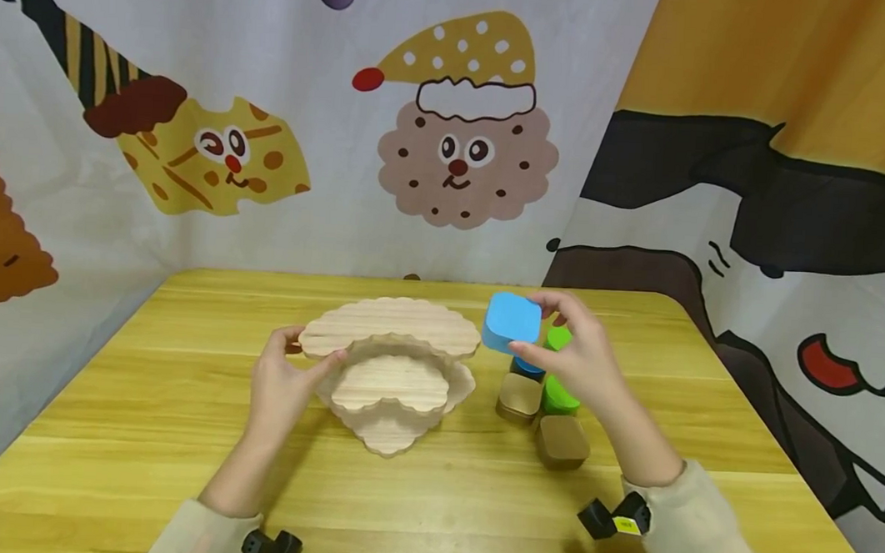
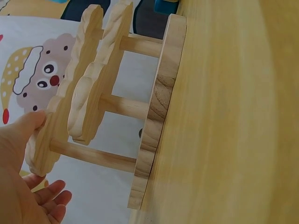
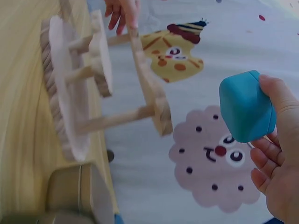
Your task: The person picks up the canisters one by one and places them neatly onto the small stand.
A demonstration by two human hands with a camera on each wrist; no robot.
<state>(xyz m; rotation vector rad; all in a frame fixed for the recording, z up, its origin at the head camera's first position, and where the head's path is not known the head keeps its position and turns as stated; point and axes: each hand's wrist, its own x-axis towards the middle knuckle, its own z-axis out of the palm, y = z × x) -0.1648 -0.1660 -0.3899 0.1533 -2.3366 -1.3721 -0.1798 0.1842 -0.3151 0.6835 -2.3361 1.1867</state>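
Observation:
A tiered wooden stand [image 1: 395, 320] with scalloped shelves is on the table, its upper shelves raised on round posts [image 2: 96, 156]. My left hand [image 1: 283, 381] grips the left end of the top shelf between thumb and fingers. In my right hand [image 1: 577, 350], thumb and fingers pinch a small blue box with rounded corners [image 1: 513, 320], held in the air just right of the top shelf. The right wrist view shows a lid seam on this blue box [image 3: 245, 107]. Below the right hand stand gold-brown tins [image 1: 519, 396] and green containers [image 1: 559, 395].
A second gold-brown tin [image 1: 563, 441] stands nearest me in the right-hand group. Another blue container [image 1: 528, 368] is partly hidden behind the tins. The wooden table [image 1: 430, 510] meets a cartoon-printed curtain [image 1: 330, 137] at its back edge. Both wrists carry small black cameras [image 1: 613, 517].

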